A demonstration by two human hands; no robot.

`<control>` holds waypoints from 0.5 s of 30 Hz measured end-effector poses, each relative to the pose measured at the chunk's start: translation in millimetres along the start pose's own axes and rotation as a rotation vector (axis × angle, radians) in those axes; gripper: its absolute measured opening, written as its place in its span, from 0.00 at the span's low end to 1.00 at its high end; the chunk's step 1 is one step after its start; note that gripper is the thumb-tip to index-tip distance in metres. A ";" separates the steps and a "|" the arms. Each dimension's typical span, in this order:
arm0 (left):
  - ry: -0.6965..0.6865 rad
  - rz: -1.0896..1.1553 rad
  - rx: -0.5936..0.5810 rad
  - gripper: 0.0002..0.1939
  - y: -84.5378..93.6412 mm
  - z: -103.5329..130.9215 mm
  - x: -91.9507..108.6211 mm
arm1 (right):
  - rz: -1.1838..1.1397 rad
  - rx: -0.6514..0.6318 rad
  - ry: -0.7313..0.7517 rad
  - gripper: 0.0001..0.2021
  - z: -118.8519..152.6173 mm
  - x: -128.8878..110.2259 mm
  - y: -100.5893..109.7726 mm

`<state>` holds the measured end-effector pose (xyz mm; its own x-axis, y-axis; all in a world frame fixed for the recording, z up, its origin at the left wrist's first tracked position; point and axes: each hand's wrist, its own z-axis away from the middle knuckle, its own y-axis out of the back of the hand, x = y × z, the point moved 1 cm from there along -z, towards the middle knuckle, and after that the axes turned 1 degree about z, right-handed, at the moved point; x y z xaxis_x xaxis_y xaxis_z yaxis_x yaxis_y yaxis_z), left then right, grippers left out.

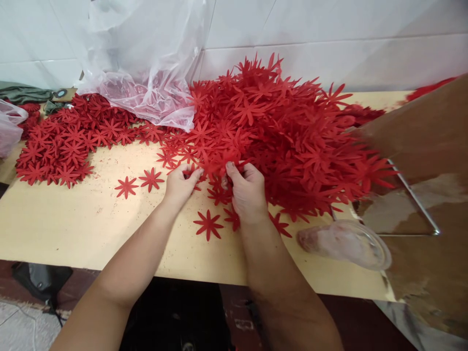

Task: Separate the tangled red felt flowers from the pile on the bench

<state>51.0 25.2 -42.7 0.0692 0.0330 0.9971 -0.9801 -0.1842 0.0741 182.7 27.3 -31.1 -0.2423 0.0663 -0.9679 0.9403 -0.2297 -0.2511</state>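
My left hand (182,184) pinches a red petal piece at the front edge of a big heap of red flower-shaped cutouts (278,131). Close beside it on the right, my right hand (246,187) has thumb and finger closed on a red flower cutout (237,164); its outline merges with the heap behind. Single flat flowers lie around the hands: one flower (208,225) between my forearms, another flower (151,180) left of my left hand, and a third flower (126,187) farther left.
A clear plastic bag (146,92) stands against the tiled wall (329,58). At the left is a flatter pile of red flowers (69,141). A clear plastic cup (347,243) lies on its side at the table's (91,234) right. Brown cardboard (431,195) borders the right side.
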 end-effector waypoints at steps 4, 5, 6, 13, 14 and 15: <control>0.028 -0.006 0.050 0.12 1.5 -3.8 -2.0 | -0.085 0.030 -0.015 0.19 -4.2 -3.8 3.7; 0.022 0.003 0.058 0.08 1.6 -4.8 -3.1 | -0.095 0.033 -0.022 0.19 -4.2 -4.7 4.0; 0.010 0.011 0.058 0.04 1.6 -5.7 -4.5 | -0.102 0.031 -0.032 0.19 -3.8 -5.5 3.8; -0.055 -0.120 0.028 0.03 3.1 -7.5 -9.5 | -0.078 0.067 -0.087 0.25 -1.9 -10.0 2.7; -0.049 -0.106 0.027 0.03 3.4 -7.7 -9.5 | -0.084 0.081 -0.081 0.24 -2.6 -10.8 3.3; -0.044 -0.092 0.032 0.02 3.7 -8.1 -9.6 | -0.094 0.093 -0.073 0.23 -3.3 -11.5 4.1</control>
<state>45.2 32.2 -52.1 0.1675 0.0079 0.9858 -0.9629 -0.2134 0.1653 190.1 28.7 -21.0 -0.3480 0.0220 -0.9372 0.8873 -0.3150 -0.3369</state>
